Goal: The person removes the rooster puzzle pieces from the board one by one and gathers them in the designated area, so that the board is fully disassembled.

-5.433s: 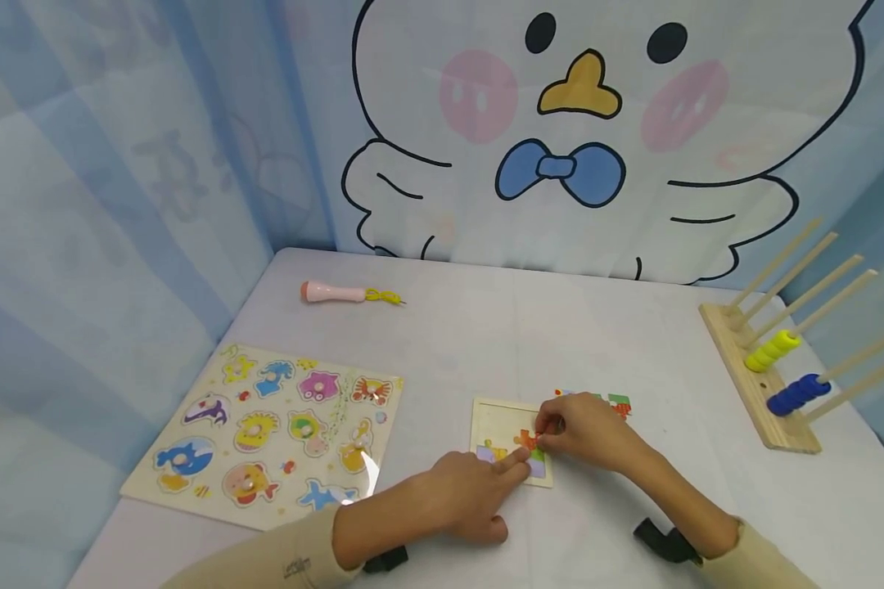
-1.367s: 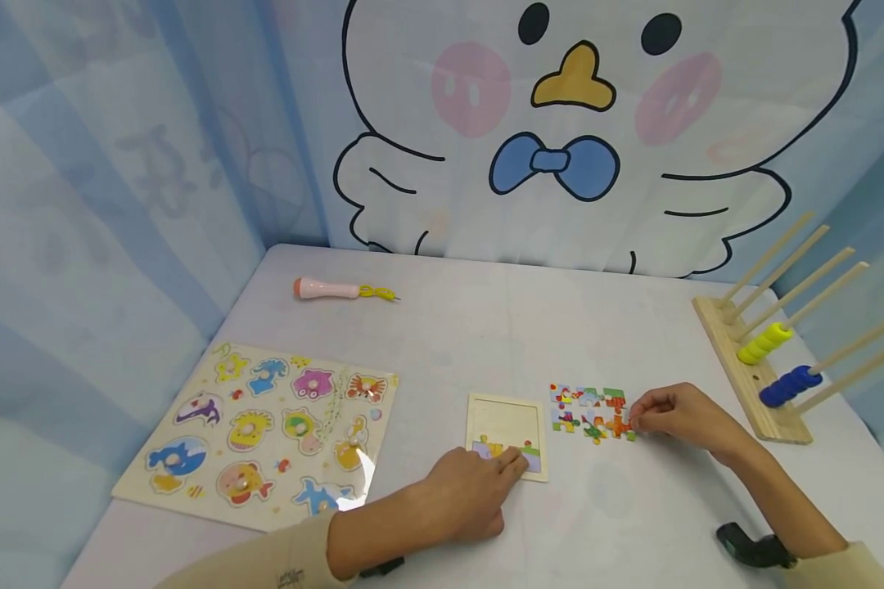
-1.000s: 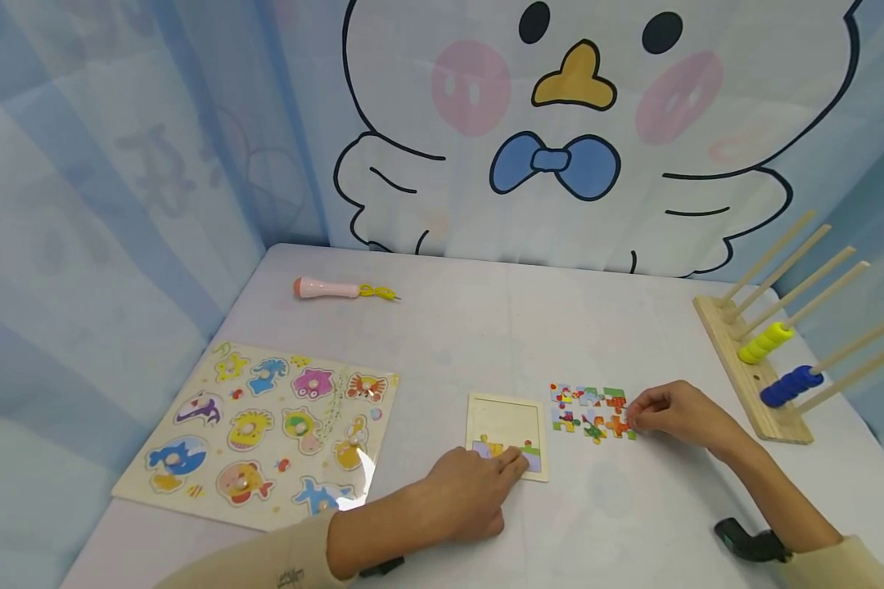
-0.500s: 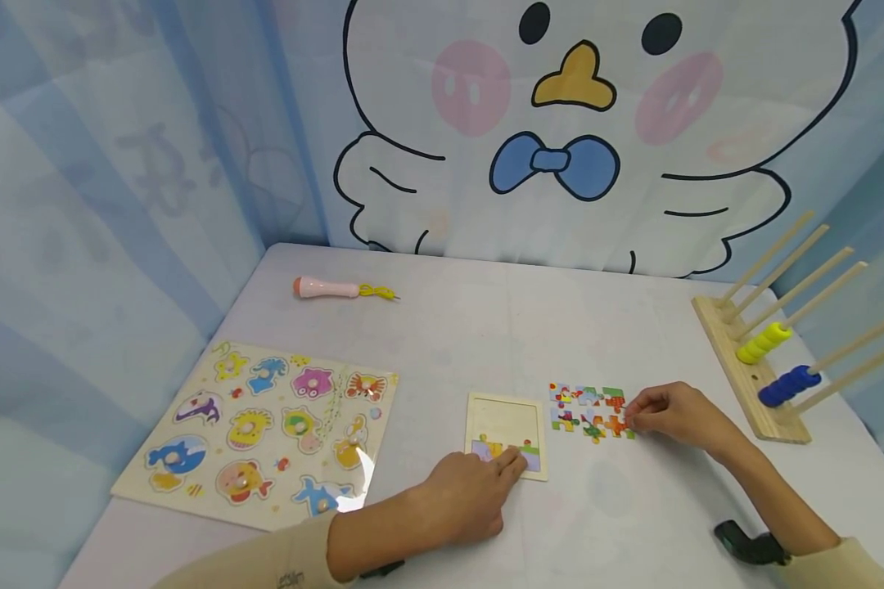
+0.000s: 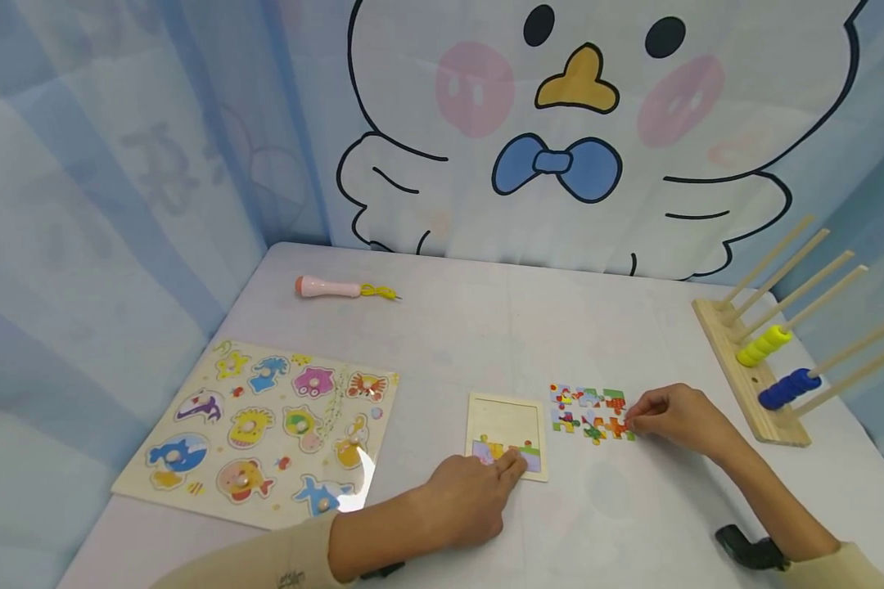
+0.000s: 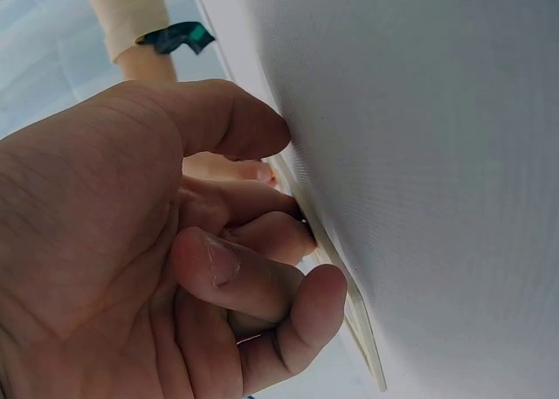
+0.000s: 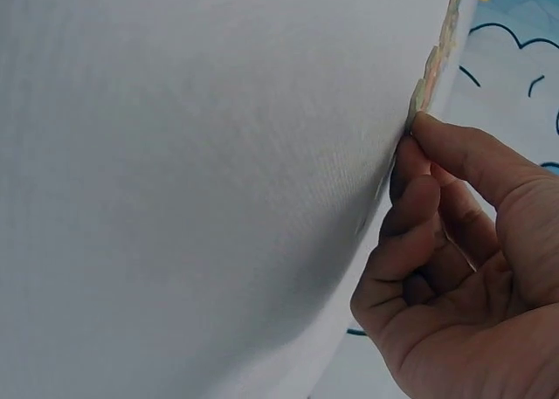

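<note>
A small wooden puzzle tray (image 5: 504, 415) lies mid-table with a few jigsaw pieces (image 5: 530, 455) along its near edge. My left hand (image 5: 466, 497) rests its extended index and middle fingers on those pieces, while the other fingers curl loosely in the left wrist view. Right of the tray, several loose jigsaw pieces (image 5: 588, 397) lie in two rows. My right hand (image 5: 678, 417) pinches the outer edge of an orange-red puzzle piece (image 5: 616, 427) at the right end of the nearer row. Thumb (image 7: 437, 137) and index fingertip meet at that edge in the right wrist view.
A large knobbed sea-animal puzzle board (image 5: 265, 425) lies at the left. Behind it is a pink toy microphone (image 5: 330, 288) with a yellow cord. A wooden peg stand (image 5: 744, 368) with yellow and blue beads stands at the right edge. A printed curtain (image 5: 560, 221) hangs behind the table.
Around five seconds ago my right hand held an orange piece over the tray; it has since moved right to the loose rows. Over the last second both hands stay nearly still.
</note>
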A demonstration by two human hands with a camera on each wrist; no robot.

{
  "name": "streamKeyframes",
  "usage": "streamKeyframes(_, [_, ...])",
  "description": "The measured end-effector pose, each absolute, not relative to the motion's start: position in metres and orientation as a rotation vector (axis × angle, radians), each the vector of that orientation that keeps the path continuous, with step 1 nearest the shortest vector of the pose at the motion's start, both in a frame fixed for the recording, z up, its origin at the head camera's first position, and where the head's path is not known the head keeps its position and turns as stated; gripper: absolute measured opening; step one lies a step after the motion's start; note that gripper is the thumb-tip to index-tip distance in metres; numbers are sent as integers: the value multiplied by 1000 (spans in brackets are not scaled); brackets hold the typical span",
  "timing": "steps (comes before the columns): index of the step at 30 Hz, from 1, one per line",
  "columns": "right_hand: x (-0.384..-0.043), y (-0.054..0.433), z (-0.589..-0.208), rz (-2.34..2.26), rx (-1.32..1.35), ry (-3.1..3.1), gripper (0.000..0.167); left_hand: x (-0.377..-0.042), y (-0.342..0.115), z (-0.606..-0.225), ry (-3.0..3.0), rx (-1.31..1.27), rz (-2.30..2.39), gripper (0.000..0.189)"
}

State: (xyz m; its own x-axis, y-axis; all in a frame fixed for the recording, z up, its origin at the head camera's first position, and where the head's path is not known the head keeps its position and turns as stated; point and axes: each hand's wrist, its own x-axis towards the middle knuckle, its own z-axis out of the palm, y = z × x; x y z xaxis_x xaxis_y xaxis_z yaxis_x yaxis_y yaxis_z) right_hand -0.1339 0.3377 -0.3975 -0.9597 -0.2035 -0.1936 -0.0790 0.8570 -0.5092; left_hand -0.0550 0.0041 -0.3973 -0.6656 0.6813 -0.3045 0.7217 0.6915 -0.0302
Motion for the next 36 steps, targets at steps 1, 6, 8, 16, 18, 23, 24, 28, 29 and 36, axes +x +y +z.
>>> streamKeyframes(1, [-134, 338, -395, -737, -218, 2790, 11, -55, 4, -397, 2632, 1116, -219, 64])
streamKeyframes(6, [-138, 335, -381, -691, -226, 2773, 19, -56, 4, -398, 2629, 1106, -205, 63])
streamKeyframes(8, [-139, 330, -377, -705, -252, 2765, 19, -56, 3, -399, 2627, 1104, -199, 63])
streamKeyframes(16, [-137, 278, -370, -856, -475, 2688, 11, -56, 3, -400, 2620, 1106, -170, 63])
streamKeyframes(18, [-136, 262, -370, -894, -563, 2653, 8, -55, 3, -401, 2626, 1108, -165, 63])
streamKeyframes(23, [-134, 225, -377, -922, -741, 2598, 4, -54, 2, -402, 2658, 1125, -189, 65])
streamKeyframes(24, [-134, 218, -379, -914, -764, 2595, 3, -54, 2, -402, 2661, 1128, -191, 65])
streamKeyframes(28, [-130, 196, -390, -876, -837, 2570, 9, -54, 1, -402, 2665, 1161, -226, 66])
streamKeyframes(29, [-130, 191, -392, -869, -849, 2565, 10, -54, 1, -401, 2666, 1167, -236, 66])
streamKeyframes(36, [-127, 171, -396, -841, -873, 2565, 12, -53, -1, -400, 2671, 1174, -259, 64])
